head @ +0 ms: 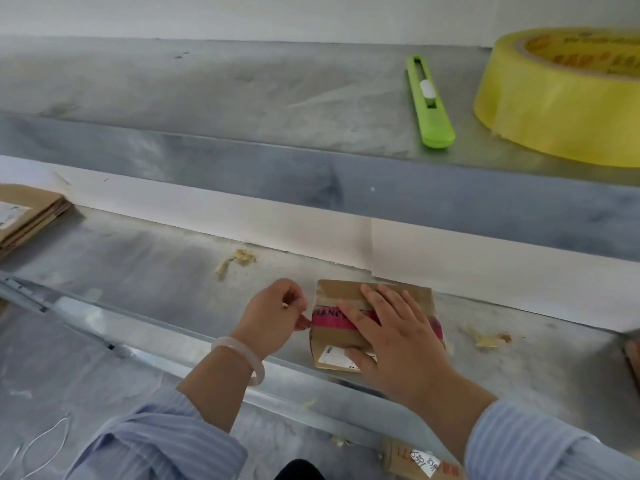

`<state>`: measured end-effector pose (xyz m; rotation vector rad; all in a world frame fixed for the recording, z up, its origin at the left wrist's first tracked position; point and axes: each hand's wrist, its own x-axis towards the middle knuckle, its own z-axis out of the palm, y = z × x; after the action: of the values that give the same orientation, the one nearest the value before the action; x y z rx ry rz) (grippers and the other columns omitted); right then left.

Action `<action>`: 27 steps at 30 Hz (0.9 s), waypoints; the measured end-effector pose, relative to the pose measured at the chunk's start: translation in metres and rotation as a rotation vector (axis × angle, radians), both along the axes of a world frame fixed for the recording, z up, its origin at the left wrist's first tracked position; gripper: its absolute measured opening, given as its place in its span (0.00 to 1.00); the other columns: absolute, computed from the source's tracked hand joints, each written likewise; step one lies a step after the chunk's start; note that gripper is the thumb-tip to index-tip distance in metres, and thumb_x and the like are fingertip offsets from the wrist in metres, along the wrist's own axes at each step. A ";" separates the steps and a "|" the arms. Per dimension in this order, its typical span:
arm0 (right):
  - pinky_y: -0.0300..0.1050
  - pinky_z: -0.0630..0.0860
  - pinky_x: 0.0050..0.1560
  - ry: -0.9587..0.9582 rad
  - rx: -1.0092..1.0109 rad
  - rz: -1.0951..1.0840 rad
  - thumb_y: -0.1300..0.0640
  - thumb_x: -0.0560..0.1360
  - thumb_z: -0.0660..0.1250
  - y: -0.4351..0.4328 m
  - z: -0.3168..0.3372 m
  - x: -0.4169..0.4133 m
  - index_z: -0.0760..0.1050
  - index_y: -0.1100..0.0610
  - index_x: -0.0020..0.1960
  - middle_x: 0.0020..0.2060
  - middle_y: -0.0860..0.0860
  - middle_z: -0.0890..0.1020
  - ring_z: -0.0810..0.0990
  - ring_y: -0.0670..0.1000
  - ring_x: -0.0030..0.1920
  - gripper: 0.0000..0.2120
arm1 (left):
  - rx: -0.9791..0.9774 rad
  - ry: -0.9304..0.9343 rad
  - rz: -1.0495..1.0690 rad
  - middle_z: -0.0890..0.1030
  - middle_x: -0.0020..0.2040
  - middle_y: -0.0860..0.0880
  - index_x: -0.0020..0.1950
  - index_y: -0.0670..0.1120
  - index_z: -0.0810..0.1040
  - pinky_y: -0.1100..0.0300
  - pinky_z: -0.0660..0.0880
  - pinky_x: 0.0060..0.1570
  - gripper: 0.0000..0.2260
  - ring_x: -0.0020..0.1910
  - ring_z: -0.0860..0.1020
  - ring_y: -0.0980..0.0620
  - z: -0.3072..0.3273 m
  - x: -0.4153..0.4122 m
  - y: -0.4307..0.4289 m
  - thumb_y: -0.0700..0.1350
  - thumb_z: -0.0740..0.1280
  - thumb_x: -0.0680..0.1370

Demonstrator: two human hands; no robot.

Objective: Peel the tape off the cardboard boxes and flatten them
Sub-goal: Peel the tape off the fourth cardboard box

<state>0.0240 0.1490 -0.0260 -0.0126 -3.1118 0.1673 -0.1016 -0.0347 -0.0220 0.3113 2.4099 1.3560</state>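
The box (374, 296), on the bench (156, 271), is taped and unflattened. It is pressed down by the flat right hand (394, 337). The tape (330, 318) is pinched at the box's left edge by the left hand (273, 315). Flattened boxes (27, 216) are stacked well left.

Small brown cardboard box (349, 336) flat on metal bench, pink tape (330, 320) across top

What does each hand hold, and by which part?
The left hand pinches the left end of the pink tape on the cardboard box. The right hand holds nothing; it presses flat on its top.
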 end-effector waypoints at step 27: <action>0.50 0.65 0.67 0.207 -0.207 -0.273 0.34 0.73 0.55 -0.013 0.006 -0.023 0.81 0.35 0.54 0.58 0.42 0.80 0.74 0.49 0.61 0.19 | -0.217 0.648 -0.499 0.76 0.45 0.55 0.48 0.48 0.79 0.65 0.73 0.46 0.04 0.42 0.74 0.58 0.009 -0.026 0.003 0.46 0.66 0.79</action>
<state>0.0011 0.1362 -0.0202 -0.3951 -2.8343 0.4493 -0.1279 -0.0315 -0.0134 1.3586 2.6547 0.8359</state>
